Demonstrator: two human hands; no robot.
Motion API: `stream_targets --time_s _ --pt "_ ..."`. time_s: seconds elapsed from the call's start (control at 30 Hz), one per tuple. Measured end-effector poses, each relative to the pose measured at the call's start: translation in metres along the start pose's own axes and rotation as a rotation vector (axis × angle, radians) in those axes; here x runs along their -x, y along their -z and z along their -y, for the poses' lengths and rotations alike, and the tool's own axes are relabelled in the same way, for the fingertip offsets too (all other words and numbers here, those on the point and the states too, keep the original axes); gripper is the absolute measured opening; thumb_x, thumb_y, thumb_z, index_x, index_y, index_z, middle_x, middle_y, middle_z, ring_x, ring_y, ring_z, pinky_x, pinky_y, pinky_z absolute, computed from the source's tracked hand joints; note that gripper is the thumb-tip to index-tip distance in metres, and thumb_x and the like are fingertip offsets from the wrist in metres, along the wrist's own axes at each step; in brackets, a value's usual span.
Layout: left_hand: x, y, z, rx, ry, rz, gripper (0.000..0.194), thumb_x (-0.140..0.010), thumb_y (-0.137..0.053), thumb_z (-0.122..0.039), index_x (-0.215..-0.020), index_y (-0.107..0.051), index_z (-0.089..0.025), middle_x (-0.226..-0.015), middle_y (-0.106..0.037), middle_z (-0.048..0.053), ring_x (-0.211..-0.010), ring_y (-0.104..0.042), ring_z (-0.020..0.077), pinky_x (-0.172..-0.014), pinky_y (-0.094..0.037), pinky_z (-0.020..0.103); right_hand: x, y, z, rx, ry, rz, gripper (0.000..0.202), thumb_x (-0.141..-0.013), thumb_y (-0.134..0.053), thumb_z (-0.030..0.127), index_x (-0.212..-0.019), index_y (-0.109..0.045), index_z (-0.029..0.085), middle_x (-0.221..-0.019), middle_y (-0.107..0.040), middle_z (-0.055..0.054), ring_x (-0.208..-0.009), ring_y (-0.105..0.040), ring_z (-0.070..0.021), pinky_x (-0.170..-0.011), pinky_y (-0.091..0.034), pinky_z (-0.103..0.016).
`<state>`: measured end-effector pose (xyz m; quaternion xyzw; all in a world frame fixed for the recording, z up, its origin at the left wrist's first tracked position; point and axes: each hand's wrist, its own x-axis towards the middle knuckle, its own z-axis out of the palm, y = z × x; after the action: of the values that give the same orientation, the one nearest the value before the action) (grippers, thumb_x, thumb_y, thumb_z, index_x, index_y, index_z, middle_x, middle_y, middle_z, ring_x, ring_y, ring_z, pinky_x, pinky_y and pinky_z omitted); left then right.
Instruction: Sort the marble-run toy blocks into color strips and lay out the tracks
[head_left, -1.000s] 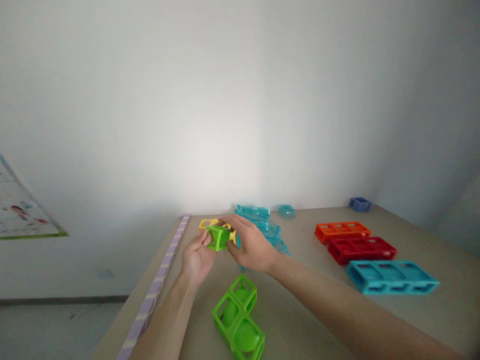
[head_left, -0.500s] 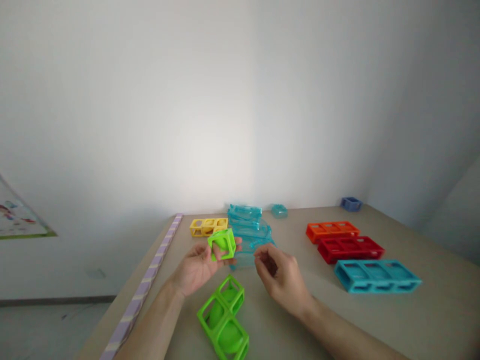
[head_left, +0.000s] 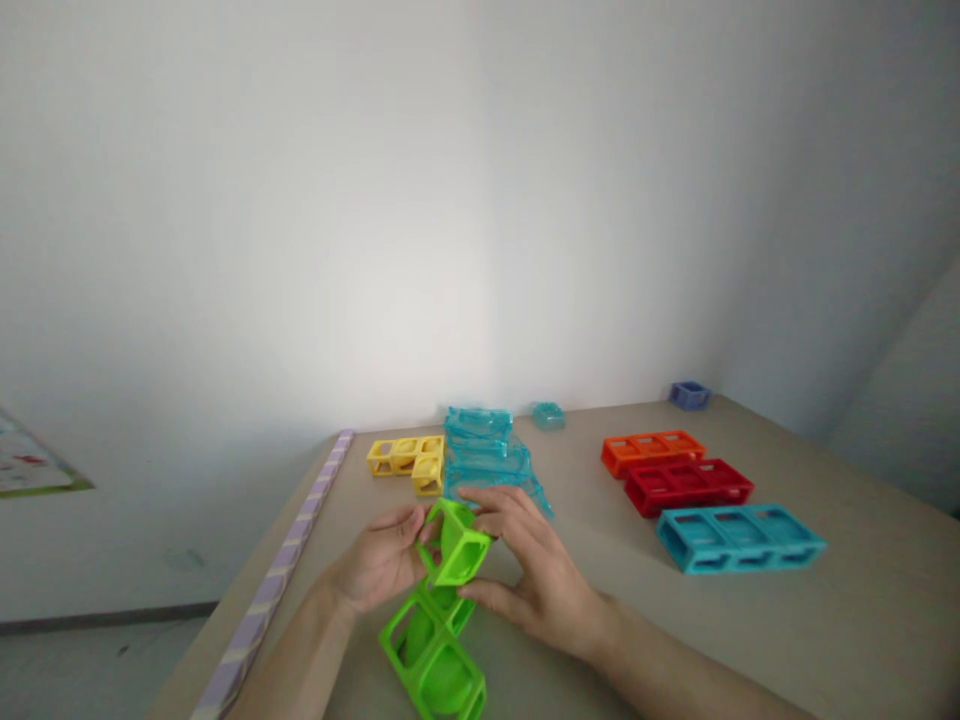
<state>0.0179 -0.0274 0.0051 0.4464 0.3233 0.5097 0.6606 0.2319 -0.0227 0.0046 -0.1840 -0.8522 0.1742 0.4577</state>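
Note:
A single green open-frame cube block (head_left: 463, 556) is held above the table between my two hands. My left hand (head_left: 384, 562) grips its left side, the thumb on top and some fingers hidden behind it. From the right, my right hand (head_left: 536, 580) closes on the same cube, fingertips at its upper right edge and thumb near its lower corner. Just below and nearer to me lies a bent piece of joined green cube blocks (head_left: 435, 655). The held cube partly covers it, and I cannot tell whether the two touch.
Behind my hands lie a yellow cube-block piece (head_left: 407, 455) and crumpled clear blue plastic packaging (head_left: 487, 462). To the right sit orange (head_left: 652, 452), red (head_left: 688, 486) and light-blue (head_left: 741, 540) block rows. A blue block (head_left: 690, 395) stands far back. A striped strip (head_left: 279, 575) edges the left side.
My right hand has moved left and taken hold of the green cube. The cube has been turned and lowered toward the joined green blocks. The view has shifted slightly.

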Motion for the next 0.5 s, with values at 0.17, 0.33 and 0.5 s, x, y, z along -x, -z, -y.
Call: stream_targets --time_s 0.17,0.33,0.5 --pt "-0.009 0.000 -0.004 -0.043 0.001 0.060 0.018 -0.079 -0.071 -0.034 -0.084 -0.068 -0.017 -0.083 -0.065 0.005 -0.074 -0.061 0.0154 -0.068 -0.049 0.026 0.005 -0.003 -0.002 -0.010 -0.046 -0.115 0.031 -0.080 -0.072 0.029 -0.100 -0.049 0.023 -0.127 -0.054 -0.013 -0.117 -0.053 -0.0252 -0.095 -0.046 -0.038" --pt "-0.013 0.013 -0.006 -0.506 0.054 0.057 0.024 -0.079 -0.068 -0.040 -0.075 -0.062 -0.018 -0.054 -0.049 -0.004 -0.043 -0.040 0.0083 -0.040 -0.027 0.021 0.005 0.001 0.002 -0.010 -0.073 -0.178 0.026 -0.076 -0.069 0.020 -0.084 -0.045 0.023 -0.102 -0.054 -0.008 -0.098 -0.054 -0.0227 -0.081 -0.049 -0.034" --pt "-0.009 0.013 -0.002 -0.662 0.115 0.295 0.027 -0.069 -0.076 -0.039 -0.085 -0.070 -0.018 -0.064 -0.059 -0.001 -0.056 -0.049 0.0133 -0.050 -0.034 0.024 0.003 0.001 0.003 0.029 -0.086 -0.088 0.019 -0.078 -0.067 0.021 -0.092 -0.054 0.021 -0.092 -0.054 -0.007 -0.089 -0.053 -0.0220 -0.075 -0.048 -0.033"
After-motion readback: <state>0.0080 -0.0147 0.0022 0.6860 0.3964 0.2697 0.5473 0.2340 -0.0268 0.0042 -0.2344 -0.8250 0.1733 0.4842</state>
